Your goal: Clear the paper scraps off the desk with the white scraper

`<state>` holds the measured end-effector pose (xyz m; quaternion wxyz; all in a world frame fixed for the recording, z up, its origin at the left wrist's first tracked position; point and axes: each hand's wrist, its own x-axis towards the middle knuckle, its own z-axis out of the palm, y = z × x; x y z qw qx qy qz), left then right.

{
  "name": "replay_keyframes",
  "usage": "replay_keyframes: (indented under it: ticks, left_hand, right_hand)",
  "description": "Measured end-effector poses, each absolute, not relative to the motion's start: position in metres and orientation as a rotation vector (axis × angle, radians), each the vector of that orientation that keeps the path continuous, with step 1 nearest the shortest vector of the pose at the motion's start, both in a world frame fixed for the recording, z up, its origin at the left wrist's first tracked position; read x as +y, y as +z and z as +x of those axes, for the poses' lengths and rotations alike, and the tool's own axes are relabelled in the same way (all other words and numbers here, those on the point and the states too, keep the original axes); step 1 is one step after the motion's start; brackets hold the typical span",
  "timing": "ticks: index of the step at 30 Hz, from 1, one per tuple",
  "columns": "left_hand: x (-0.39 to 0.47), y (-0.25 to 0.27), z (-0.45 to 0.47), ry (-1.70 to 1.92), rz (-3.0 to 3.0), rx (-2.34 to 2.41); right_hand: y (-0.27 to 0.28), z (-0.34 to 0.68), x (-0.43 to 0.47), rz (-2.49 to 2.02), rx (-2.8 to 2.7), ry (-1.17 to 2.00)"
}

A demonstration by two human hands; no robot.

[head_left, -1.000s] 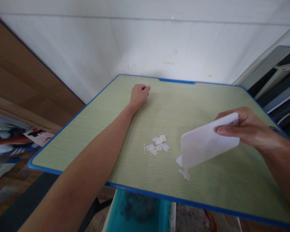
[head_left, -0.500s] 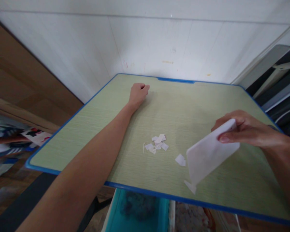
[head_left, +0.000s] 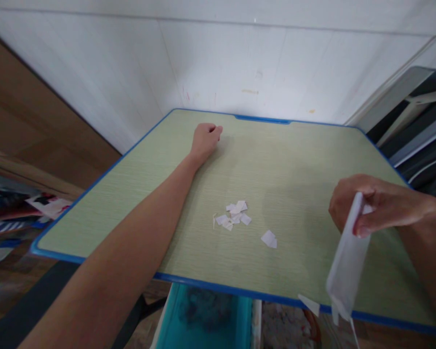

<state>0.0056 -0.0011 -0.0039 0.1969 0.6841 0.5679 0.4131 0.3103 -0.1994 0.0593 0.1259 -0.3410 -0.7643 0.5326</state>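
My left hand (head_left: pixel 205 138) rests as a loose fist on the far left part of the table, and nothing shows in it. At the right, my right hand (head_left: pixel 366 203) pinches a flat white rectangular piece (head_left: pixel 350 266) between thumb and fingers, tilted nearly edge-on. Its lower end reaches the table's front edge. Just left of that end, a paper scrap (head_left: pixel 309 305) juts over the edge. Another scrap (head_left: pixel 269 238) lies alone nearer the middle. A small pile of cut paper scraps (head_left: pixel 236 213) lies between my two arms.
The pale green table (head_left: pixel 269 169) has a blue rim and stands against a white wall (head_left: pixel 221 63). Below its front edge is a turquoise bin (head_left: pixel 207 334). A cardboard panel (head_left: pixel 39 106) stands at the left, with clutter below it. Folded frames (head_left: pixel 421 111) lean at the right.
My right hand has moved right and toward me, turning the white piece more edge-on. One scrap has shifted to the front edge. My left hand has stayed in place.
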Motion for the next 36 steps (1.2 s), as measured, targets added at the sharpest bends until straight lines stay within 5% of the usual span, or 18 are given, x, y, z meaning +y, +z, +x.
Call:
replay_keyframes:
  ticks: [24, 31, 36]
  left_hand:
    - [-0.001, -0.004, 0.005, 1.150, 1.891, 1.589]
    - [-0.003, -0.002, 0.006, 1.157, 1.890, 1.579]
    - [-0.003, -0.003, 0.006, 1.163, 1.880, 1.576]
  right_hand:
    - [0.057, 0.300, -0.203, -0.897, -2.282, 1.809]
    - [0.057, 0.292, -0.201, -1.239, -1.662, 1.296]
    - [0.057, 0.285, -0.202, -1.354, -1.585, 1.208]
